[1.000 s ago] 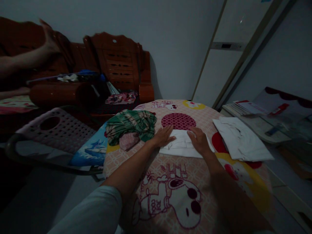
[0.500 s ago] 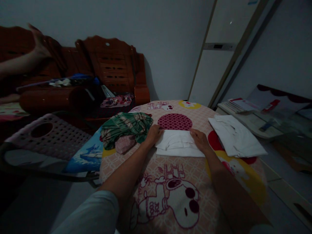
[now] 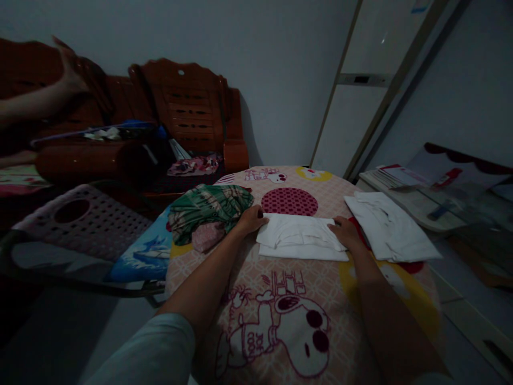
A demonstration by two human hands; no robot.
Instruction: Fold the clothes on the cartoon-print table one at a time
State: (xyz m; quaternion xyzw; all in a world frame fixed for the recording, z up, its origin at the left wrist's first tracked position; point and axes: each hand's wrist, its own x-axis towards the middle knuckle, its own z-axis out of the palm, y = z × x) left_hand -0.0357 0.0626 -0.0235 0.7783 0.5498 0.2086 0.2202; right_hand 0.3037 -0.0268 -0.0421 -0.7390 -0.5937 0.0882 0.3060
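A white shirt [image 3: 302, 237], folded into a flat oblong, lies on the patterned tablecloth [image 3: 256, 291] in front of me. Its far left corner is pinched between the thumb and fingers of my left hand [image 3: 252, 220]. My right hand [image 3: 347, 233] has its fingers closed on the far right corner. To the left, near my left hand, are a crumpled green plaid garment [image 3: 210, 206] and a small pink bundled cloth [image 3: 207, 236]. Another folded white garment [image 3: 393, 225] rests at the table's right side.
A wooden sofa [image 3: 188, 107] with clothes on it stands behind at the left. Another person's hand [image 3: 70, 80] is raised there. A woven chair [image 3: 88, 219] with a blue cushion [image 3: 144, 248] adjoins the table's left. Papers [image 3: 395, 176] lie on a side surface at the right.
My right hand has shifted to the right along the shirt, and the far edge now shows wider between my hands. My left hand stays at the left corner.
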